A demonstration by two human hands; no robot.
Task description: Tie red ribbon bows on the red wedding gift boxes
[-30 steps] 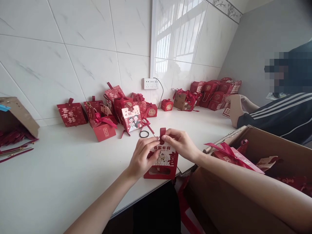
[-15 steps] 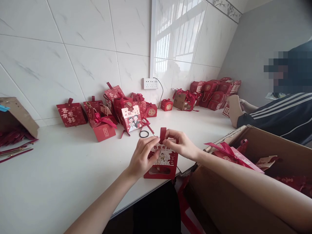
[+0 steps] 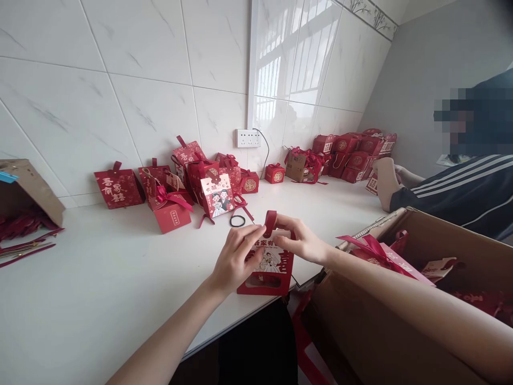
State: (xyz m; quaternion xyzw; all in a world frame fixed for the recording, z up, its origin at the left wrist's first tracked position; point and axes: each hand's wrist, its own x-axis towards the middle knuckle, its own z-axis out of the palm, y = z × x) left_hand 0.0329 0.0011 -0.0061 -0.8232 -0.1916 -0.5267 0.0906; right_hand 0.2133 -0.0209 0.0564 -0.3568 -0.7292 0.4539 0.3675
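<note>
A red and cream gift box (image 3: 266, 283) with a cartoon couple, printed characters and an oval cut-out window stands near the table's front edge. A red strap loop (image 3: 271, 220) rises from its top. My left hand (image 3: 236, 256) is closed on the box's upper left, fingertips at the base of the strap and thumb on the printed front. From the right, my right hand (image 3: 302, 240) holds the top of the box, its fingers behind the strap and its thumb in front. Part of the print is covered by my fingers.
Several red gift boxes (image 3: 170, 216) stand along the tiled wall, with more stacked at the far right (image 3: 356, 160). A black ring (image 3: 237, 221) lies behind my hands. A cardboard carton (image 3: 360, 299) is under my right forearm; another carton (image 3: 44, 184) lies left. A person (image 3: 460, 187) sits at right.
The strap loop has tilted slightly to the right. My right thumb and fingers have moved a little apart and lower around the box's top. My left hand is nearly unchanged.
</note>
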